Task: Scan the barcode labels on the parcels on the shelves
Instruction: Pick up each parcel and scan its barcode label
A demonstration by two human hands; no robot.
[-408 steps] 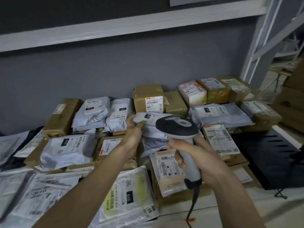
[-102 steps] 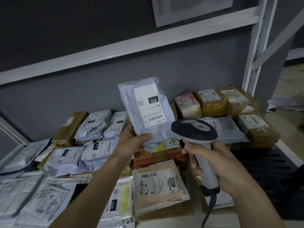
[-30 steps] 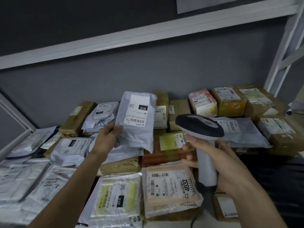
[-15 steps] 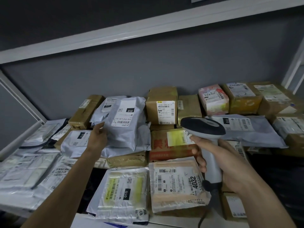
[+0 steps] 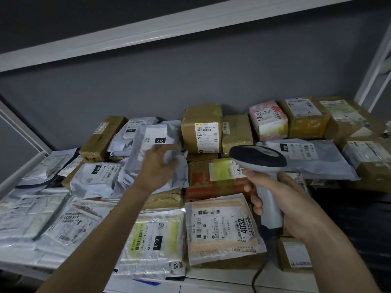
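Nearest us, our right hand [image 5: 281, 206] curls round the scanner [image 5: 262, 172] grip, its head aimed forward. Just below and left of it lies the 4032 pouch [image 5: 222, 227], flat on the shelf [image 5: 211, 281]. Further out, our left hand [image 5: 157, 168] hovers with fingers spread and blurred over the grey mailer [image 5: 156, 157]. It looks light, soft and slippery, so we judge an edge pinch best.

Grey poly mailer [image 5: 156, 153] with white "010" label, lying crumpled atop pile, toward shelf's back edge, left of centre. Brown carton [image 5: 201, 127] with barcode label upright against back edge, just right of mailer. Flat pink parcel [image 5: 222, 227] marked "4032" near front edge. Grey-and-black handheld scanner [image 5: 260, 163], corded, head level above red-printed box [image 5: 213, 180].
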